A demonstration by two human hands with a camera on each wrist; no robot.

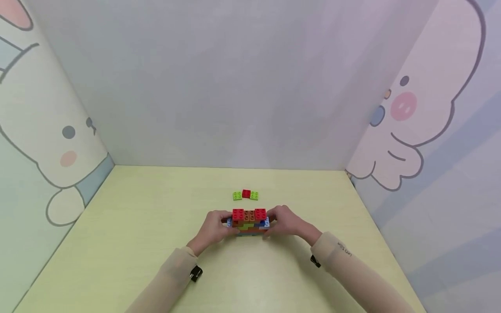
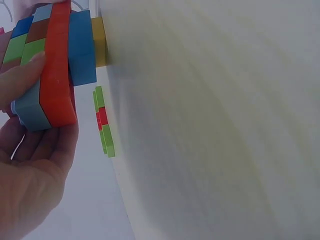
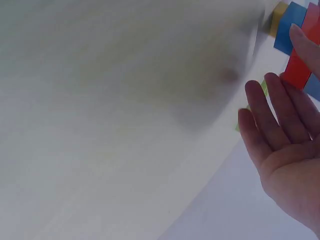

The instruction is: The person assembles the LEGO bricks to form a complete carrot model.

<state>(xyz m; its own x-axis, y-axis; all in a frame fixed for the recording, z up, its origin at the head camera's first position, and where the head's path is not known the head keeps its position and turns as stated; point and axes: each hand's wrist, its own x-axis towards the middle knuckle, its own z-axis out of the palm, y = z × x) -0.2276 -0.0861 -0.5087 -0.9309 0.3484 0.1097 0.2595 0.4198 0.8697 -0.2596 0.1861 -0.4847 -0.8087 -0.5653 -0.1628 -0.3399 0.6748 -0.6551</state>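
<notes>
A stack of toy building bricks stands in the middle of the table, layered in blue, orange-red, brown and green, with two red bricks on its top corners and brown ones between. My left hand grips its left end; the left wrist view has the thumb across the front face and the fingers behind. At the opposite end, my right hand pinches the stack, thumb on the front. Its other fingers spread loosely in the right wrist view. A yellow brick shows under the blue one at the bottom.
Behind the stack, two green bricks and one red brick lie in a row on the pale yellow table. A grey wall closes the back, and side panels with cartoon animals flank the table.
</notes>
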